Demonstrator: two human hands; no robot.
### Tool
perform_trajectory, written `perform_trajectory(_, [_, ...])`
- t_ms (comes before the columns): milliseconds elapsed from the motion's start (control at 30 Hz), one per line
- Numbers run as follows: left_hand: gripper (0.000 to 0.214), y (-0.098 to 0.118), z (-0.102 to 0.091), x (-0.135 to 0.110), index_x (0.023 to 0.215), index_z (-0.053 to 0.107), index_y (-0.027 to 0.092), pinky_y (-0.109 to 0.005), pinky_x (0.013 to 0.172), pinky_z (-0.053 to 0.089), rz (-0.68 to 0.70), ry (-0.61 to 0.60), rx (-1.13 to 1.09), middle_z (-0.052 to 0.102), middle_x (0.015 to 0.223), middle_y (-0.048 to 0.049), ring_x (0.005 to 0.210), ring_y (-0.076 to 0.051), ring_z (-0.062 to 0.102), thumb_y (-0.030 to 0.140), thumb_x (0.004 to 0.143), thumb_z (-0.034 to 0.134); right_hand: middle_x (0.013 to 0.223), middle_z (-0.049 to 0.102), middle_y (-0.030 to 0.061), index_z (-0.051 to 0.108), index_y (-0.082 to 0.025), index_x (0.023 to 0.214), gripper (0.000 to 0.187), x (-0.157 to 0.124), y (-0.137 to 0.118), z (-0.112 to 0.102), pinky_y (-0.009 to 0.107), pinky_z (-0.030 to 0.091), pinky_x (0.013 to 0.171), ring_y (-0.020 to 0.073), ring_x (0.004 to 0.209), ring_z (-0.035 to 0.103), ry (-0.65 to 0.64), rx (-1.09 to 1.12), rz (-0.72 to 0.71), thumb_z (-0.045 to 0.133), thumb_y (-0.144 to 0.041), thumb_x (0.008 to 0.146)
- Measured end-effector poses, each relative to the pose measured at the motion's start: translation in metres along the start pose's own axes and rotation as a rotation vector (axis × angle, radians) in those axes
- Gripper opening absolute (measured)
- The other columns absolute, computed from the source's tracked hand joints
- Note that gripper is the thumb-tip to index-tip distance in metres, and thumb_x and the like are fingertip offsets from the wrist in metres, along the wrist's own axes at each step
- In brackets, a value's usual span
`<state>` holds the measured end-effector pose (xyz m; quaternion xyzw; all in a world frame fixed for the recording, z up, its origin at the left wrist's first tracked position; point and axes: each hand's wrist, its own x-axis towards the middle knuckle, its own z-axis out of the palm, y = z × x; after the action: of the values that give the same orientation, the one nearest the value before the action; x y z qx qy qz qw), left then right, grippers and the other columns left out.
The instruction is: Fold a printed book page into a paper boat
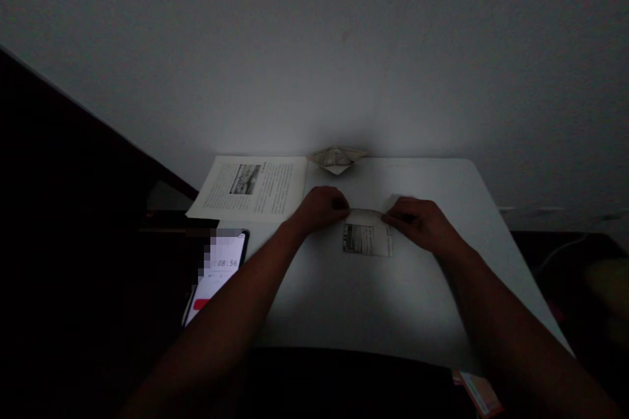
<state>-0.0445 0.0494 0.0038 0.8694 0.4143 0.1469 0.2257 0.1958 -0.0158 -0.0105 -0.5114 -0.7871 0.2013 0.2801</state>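
Observation:
A small folded sheet of printed paper [368,239] is in front of me over the white table, a dark picture and some text on its face. My left hand [325,205] pinches its upper left corner between thumb and finger. At the upper right corner, my right hand [415,219] pinches it the same way. The paper's top edge bows slightly between the two hands. Just beyond them, against the wall, sits a folded paper boat [337,159].
Printed pages [280,186] lie at the table's back left. A lit phone [223,275] rests at the left edge, partly behind my left forearm. The white table [344,314] meets a grey wall [314,46]. Something orange and white [479,393] shows below the front edge. The room is dim.

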Motion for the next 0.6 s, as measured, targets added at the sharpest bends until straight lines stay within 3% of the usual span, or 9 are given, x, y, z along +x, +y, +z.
perform_trajectory(167, [0.016, 0.0025, -0.0017, 0.0008, 0.083, 0.072, 0.017, -0.030, 0.076, 0.048, 0.036, -0.047, 0.056, 0.070, 0.080, -0.0038, 0.074, -0.016, 0.062, 0.021, 0.074, 0.059, 0.068, 0.057, 0.0016, 0.062, -0.019, 0.071, 0.023, -0.0005, 0.0017, 0.0007, 0.027, 0.040, 0.056, 0.0128, 0.060, 0.052, 0.007, 0.019, -0.008, 0.055, -0.037, 0.085])
perform_trajectory(333, [0.016, 0.0048, 0.0017, -0.0001, 0.081, 0.071, 0.018, -0.031, 0.078, 0.048, 0.065, -0.005, 0.185, 0.068, 0.081, -0.0035, 0.077, -0.017, 0.061, 0.021, 0.074, 0.058, 0.068, 0.057, 0.0021, 0.061, -0.020, 0.071, 0.023, -0.0003, 0.0043, 0.0017, 0.027, 0.040, 0.056, 0.0133, 0.060, 0.052, 0.006, 0.003, -0.027, 0.055, -0.037, 0.085])
perform_trajectory(600, [0.017, 0.0051, 0.0039, -0.0062, 0.089, 0.067, 0.018, -0.028, 0.074, 0.046, 0.009, 0.065, 0.069, 0.065, 0.081, -0.0018, 0.074, -0.014, 0.059, 0.019, 0.075, 0.058, 0.068, 0.057, 0.0017, 0.062, -0.019, 0.071, 0.022, 0.0004, 0.0025, 0.0009, 0.027, 0.039, 0.056, 0.0130, 0.060, 0.052, -0.005, -0.015, 0.008, 0.056, -0.036, 0.084])
